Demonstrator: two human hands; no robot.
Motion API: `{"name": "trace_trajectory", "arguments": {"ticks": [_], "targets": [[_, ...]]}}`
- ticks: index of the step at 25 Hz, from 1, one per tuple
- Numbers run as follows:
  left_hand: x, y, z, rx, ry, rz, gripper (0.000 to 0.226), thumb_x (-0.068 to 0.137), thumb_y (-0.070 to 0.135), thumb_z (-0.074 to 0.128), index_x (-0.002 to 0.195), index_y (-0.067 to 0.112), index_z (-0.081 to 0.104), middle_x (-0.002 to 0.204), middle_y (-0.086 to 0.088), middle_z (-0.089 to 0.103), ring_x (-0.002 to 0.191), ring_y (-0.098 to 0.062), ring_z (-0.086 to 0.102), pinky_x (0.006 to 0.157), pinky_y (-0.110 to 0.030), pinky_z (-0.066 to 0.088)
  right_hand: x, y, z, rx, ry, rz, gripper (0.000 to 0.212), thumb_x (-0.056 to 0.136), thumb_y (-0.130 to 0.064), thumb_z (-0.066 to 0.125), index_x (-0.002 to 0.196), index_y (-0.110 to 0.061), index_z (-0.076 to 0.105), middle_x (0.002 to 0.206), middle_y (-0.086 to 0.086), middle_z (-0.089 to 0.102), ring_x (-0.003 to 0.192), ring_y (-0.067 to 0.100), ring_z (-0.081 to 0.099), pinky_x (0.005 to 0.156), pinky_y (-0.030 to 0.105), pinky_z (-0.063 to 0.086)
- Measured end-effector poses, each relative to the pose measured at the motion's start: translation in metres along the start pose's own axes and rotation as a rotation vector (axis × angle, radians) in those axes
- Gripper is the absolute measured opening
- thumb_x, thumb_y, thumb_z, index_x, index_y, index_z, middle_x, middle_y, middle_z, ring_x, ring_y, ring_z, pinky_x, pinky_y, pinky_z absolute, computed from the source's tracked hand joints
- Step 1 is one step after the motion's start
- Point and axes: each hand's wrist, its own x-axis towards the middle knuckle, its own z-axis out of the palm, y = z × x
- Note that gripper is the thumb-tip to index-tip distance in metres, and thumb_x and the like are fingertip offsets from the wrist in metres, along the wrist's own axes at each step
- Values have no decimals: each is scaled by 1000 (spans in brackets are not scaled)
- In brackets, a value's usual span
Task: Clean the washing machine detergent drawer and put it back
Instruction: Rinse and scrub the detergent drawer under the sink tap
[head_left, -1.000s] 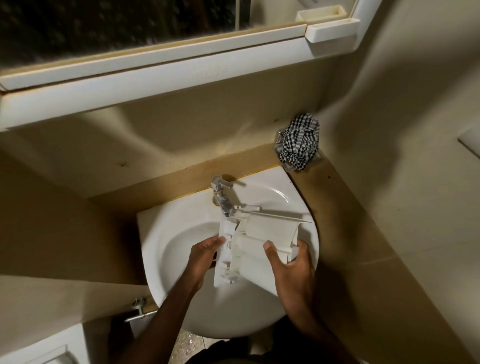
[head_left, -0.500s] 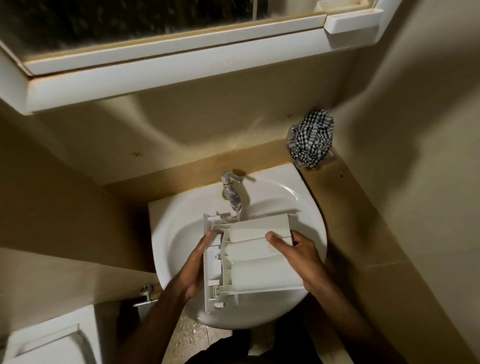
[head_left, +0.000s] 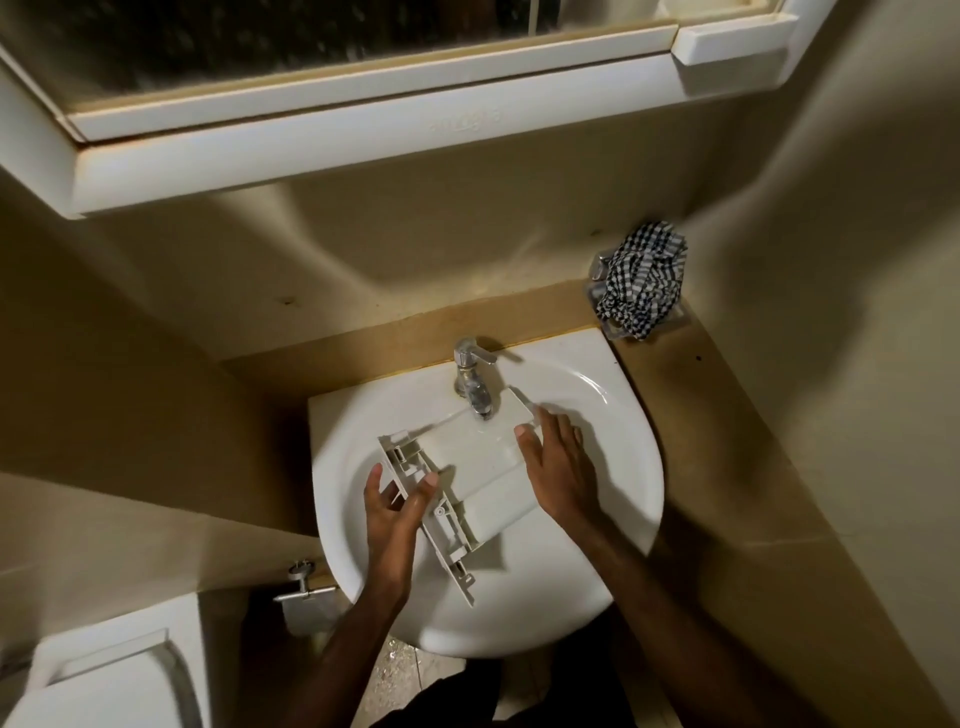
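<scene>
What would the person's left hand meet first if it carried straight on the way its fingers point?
Probably the detergent drawer: the left hand points up and slightly right at the drawer's front panel, thumb near it already. Depth is unclear; whether they touch cannot be told.

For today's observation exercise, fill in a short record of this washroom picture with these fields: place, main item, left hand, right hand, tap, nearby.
place: white sink under a cabinet
main item: detergent drawer, lying across the basin
left hand: fingers straight, touching the drawer's front panel
right hand: flat on the drawer's far end
tap: over the drawer; flow unclear
nearby: checked cloth on the counter corner
</scene>
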Motion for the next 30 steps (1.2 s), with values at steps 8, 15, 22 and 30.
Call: {"name": "trace_trajectory", "arguments": {"ticks": [8, 15, 22, 30], "targets": [[21, -5, 5, 152, -66, 80, 118, 58, 59, 91, 156, 34, 30, 135, -2, 65, 122, -20, 66, 104, -46, 54, 36, 13, 29, -163, 166, -381, 51, 107, -26, 38, 154, -8, 45, 163, 9, 39, 154, 26, 29, 118, 49, 37], [23, -5, 6, 225, -144, 141, 108, 64, 61, 87, 154, 38, 33, 135, 2, 66, 124, -20, 64, 104, -46, 54, -2, 15, 27, -324, 137, -450, 54, 110, -35, 35, 161, -19, 33, 169, -5, 26, 157, 12, 17, 124, 61, 13], [24, -8, 13, 188, -135, 145, 105, 68, 46, 87, 156, 33, 32, 129, -3, 70, 117, -23, 69, 102, -50, 55, 64, -7, 28, -328, -1, -236, 66, 105, -46, 15, 156, -15, 40, 168, 6, 28, 157, 26, 18, 117, 64, 28], [27, -14, 11, 182, -154, 156, 106, 69, 44, 86, 158, 35, 28, 130, -8, 68, 117, -28, 69, 103, -52, 54, 4, 7, 33, -353, 90, -388, 51, 110, -38, 32, 159, -22, 37, 170, -3, 22, 159, 17, 10, 120, 66, 15]]}}
